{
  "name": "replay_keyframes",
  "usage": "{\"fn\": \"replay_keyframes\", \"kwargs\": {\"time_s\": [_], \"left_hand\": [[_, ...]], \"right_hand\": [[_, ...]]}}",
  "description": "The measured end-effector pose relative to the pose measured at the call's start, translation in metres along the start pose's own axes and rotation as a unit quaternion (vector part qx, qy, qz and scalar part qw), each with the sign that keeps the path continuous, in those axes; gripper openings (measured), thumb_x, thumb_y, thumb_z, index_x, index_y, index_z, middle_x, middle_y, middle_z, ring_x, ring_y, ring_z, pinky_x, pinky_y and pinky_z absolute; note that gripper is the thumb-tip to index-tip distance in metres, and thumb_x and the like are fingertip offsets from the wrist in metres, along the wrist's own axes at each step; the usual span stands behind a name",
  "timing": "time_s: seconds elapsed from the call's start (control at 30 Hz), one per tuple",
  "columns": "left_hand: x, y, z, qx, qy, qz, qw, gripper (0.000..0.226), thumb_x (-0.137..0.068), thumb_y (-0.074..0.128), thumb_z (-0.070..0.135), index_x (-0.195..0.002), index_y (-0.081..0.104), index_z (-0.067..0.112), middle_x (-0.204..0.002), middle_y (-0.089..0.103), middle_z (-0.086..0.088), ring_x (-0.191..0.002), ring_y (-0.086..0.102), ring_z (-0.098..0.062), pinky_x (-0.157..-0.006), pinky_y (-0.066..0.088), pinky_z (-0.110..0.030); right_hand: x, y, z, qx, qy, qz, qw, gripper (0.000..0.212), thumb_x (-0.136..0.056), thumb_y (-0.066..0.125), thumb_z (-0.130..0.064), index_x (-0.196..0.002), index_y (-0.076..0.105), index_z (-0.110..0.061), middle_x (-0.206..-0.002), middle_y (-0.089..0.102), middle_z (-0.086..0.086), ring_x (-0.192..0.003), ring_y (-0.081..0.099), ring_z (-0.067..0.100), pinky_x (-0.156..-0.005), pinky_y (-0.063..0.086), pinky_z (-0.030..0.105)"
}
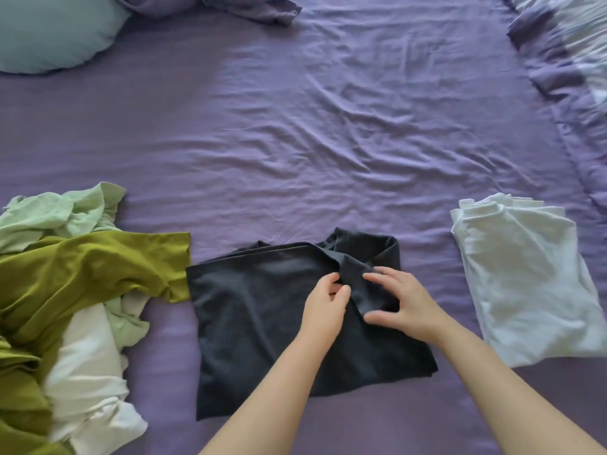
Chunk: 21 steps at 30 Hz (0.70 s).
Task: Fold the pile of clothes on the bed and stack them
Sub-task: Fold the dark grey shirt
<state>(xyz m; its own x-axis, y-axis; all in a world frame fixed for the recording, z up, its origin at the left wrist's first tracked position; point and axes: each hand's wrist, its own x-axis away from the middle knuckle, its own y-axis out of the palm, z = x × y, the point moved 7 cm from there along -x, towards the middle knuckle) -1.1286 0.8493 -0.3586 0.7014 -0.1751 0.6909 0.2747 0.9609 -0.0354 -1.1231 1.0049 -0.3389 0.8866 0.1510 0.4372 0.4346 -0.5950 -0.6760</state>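
Left hand [325, 298] is curled, pinching a fold of the dark shirt [262, 310] | right hand [399, 302] is laid spread on its folded sleeve | shirt is lying mid-bed [328, 142], between unfolded pile [65, 284] and white stack [525, 284] | judged light, limp, easily shifted; best taken at edges

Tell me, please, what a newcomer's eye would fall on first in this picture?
First, the dark shirt at the centre of the purple bed, with the left hand pinching a fold and the right hand spread flat on it. Next, the unfolded pile of olive, green and white clothes at left, and the folded white stack at right.
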Motion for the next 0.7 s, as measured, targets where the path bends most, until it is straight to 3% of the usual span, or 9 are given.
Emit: {"fn": "replay_keyframes", "kwargs": {"time_s": [0.07, 0.13, 0.2, 0.3, 0.43, 0.6, 0.7], "left_hand": [[-0.001, 0.016, -0.008, 0.190, -0.072, -0.019, 0.979, 0.039, -0.098, 0.049, 0.023, -0.136, 0.043, 0.017, -0.120, 0.061, -0.005, -0.104, 0.064, -0.020, -0.091, 0.054, -0.039], [-0.004, 0.022, -0.004, 0.286, -0.086, -0.040, 0.953, 0.037, -0.100, 0.046, 0.023, -0.137, 0.042, 0.015, -0.117, 0.064, -0.009, -0.103, 0.066, -0.026, -0.087, 0.055, -0.040], [-0.009, 0.020, 0.008, 0.305, -0.073, -0.044, 0.948, 0.038, -0.102, 0.042, 0.021, -0.139, 0.039, 0.017, -0.113, 0.066, -0.007, -0.100, 0.067, -0.023, -0.084, 0.055, -0.037], [-0.020, 0.015, 0.026, 0.237, -0.030, -0.039, 0.970, 0.048, -0.100, 0.044, 0.017, -0.146, 0.029, 0.020, -0.125, 0.059, -0.003, -0.109, 0.061, -0.018, -0.092, 0.050, -0.036], [-0.015, 0.016, 0.024, 0.222, -0.037, -0.027, 0.974, 0.051, -0.099, 0.049, 0.020, -0.146, 0.031, 0.025, -0.144, 0.042, 0.004, -0.123, 0.047, -0.013, -0.099, 0.046, -0.042], [0.006, 0.029, 0.013, 0.271, -0.067, -0.034, 0.960, 0.049, -0.098, 0.047, 0.038, -0.145, 0.033, 0.030, -0.147, 0.038, 0.009, -0.122, 0.045, -0.011, -0.095, 0.047, -0.046], [0.022, 0.029, 0.012, 0.263, -0.087, -0.067, 0.958, 0.053, -0.093, 0.040, 0.057, -0.140, 0.041, 0.033, -0.141, 0.046, 0.011, -0.121, 0.048, -0.012, -0.096, 0.044, -0.043]], "right_hand": [[0.002, 0.007, 0.006, 0.107, -0.019, -0.032, 0.994, 0.080, -0.075, 0.073, -0.034, -0.145, 0.032, -0.030, -0.152, 0.026, -0.004, -0.135, 0.028, 0.016, -0.110, 0.029, 0.039], [-0.001, 0.001, 0.010, 0.114, -0.035, 0.027, 0.992, 0.066, -0.080, 0.067, -0.018, -0.141, 0.041, -0.023, -0.146, 0.038, 0.001, -0.130, 0.039, 0.020, -0.105, 0.035, 0.036], [-0.005, -0.021, 0.015, 0.006, -0.004, 0.146, 0.989, 0.041, -0.082, 0.063, -0.005, -0.121, 0.061, -0.015, -0.123, 0.061, 0.005, -0.112, 0.056, 0.024, -0.092, 0.042, 0.027], [-0.015, -0.046, 0.034, -0.099, 0.087, 0.243, 0.961, 0.025, -0.086, 0.064, -0.013, -0.111, 0.064, -0.012, -0.105, 0.066, 0.006, -0.098, 0.060, 0.024, -0.079, 0.040, 0.024], [-0.014, -0.033, 0.046, -0.146, 0.177, 0.212, 0.950, 0.043, -0.085, 0.067, -0.023, -0.123, 0.052, -0.010, -0.113, 0.062, 0.009, -0.099, 0.058, 0.024, -0.085, 0.044, 0.033], [0.015, 0.001, 0.033, -0.141, 0.185, 0.178, 0.956, 0.048, -0.083, 0.067, -0.024, -0.126, 0.047, -0.016, -0.117, 0.061, 0.003, -0.109, 0.056, 0.024, -0.079, 0.040, 0.029], [0.023, 0.004, 0.011, -0.178, 0.157, 0.141, 0.961, 0.060, -0.084, 0.063, -0.023, -0.139, 0.038, -0.023, -0.127, 0.057, -0.005, -0.118, 0.053, 0.017, -0.088, 0.042, 0.028]]}}
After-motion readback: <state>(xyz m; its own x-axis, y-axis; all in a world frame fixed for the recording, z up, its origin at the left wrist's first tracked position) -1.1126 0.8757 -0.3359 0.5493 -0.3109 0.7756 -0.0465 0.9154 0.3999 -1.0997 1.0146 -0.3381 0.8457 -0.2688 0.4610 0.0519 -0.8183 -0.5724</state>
